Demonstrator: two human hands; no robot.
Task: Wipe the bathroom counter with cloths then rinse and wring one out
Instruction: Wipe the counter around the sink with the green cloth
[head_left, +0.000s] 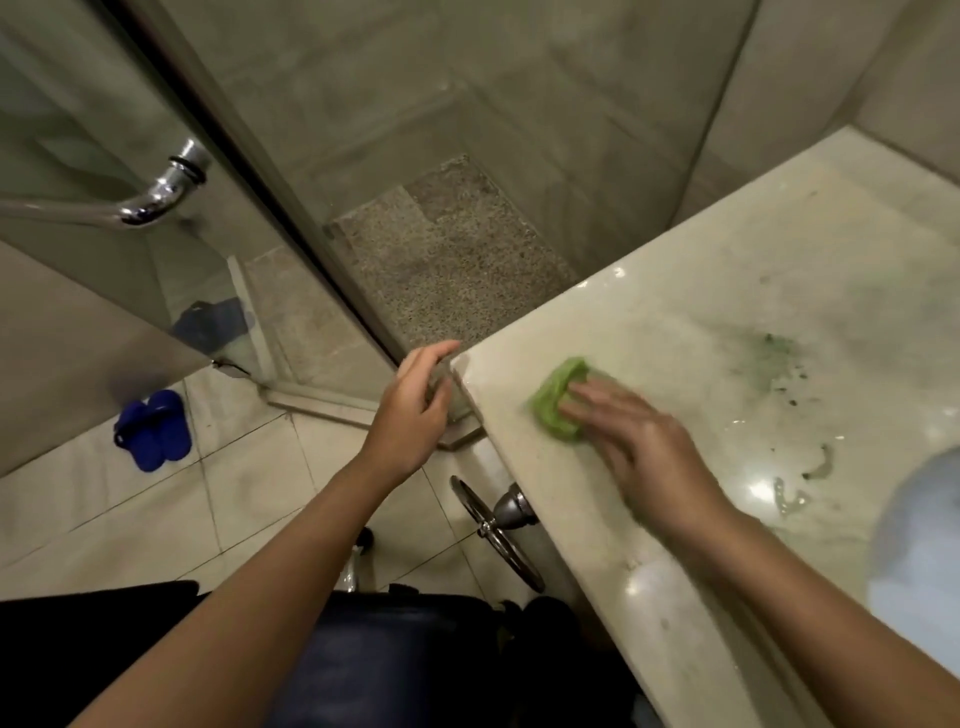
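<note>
A crumpled green cloth (558, 402) lies on the pale marble counter (691, 332) near its left corner. My right hand (634, 441) presses on the cloth with straight fingers and is blurred by motion. My left hand (415, 410) is at the counter's corner edge, fingers curled round what looks like a small greyish cloth (448, 391), mostly hidden by the hand. Dark green smears and specks (776, 358) mark the counter to the right of the green cloth. Wet streaks (800, 493) lie nearer the basin.
The white basin (919, 561) shows at the right edge. A glass shower door with a chrome handle (166, 192) stands at the left, with blue slippers (153, 436) on the tiled floor. A chrome fitting (501, 519) sticks out under the counter edge.
</note>
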